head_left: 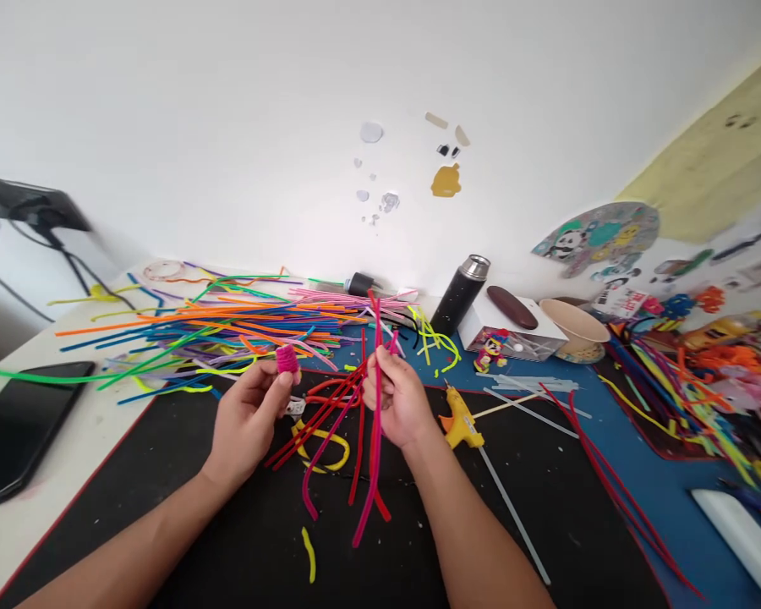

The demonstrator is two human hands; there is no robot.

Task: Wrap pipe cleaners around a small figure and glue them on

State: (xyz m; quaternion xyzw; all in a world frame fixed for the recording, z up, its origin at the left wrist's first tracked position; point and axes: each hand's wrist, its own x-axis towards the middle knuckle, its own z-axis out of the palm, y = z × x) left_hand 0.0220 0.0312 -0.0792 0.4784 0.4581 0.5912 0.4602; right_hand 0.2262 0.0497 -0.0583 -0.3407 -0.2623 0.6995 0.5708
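Observation:
My left hand (249,423) is closed, pinching a small magenta coil of wound pipe cleaner (287,359) upright between thumb and fingers. A short way to the right, my right hand (399,397) grips a long magenta pipe cleaner (374,474) that hangs down past the fingers. A red one appears alongside it, though I cannot tell whether it is held too. Between and below the hands, loose red pipe cleaners (320,419) lie across the black mat (228,541). Under them are yellow-handled scissors or pliers (336,452), partly covered, and a red-handled tool (330,397).
A yellow glue gun (462,420) lies right of my right hand, near glue sticks (533,383). Many coloured pipe cleaners (228,317) spread along the back left. A black flask (460,296), white box (475,326) and bowl (574,326) stand behind. A black phone-like slab (25,431) lies left.

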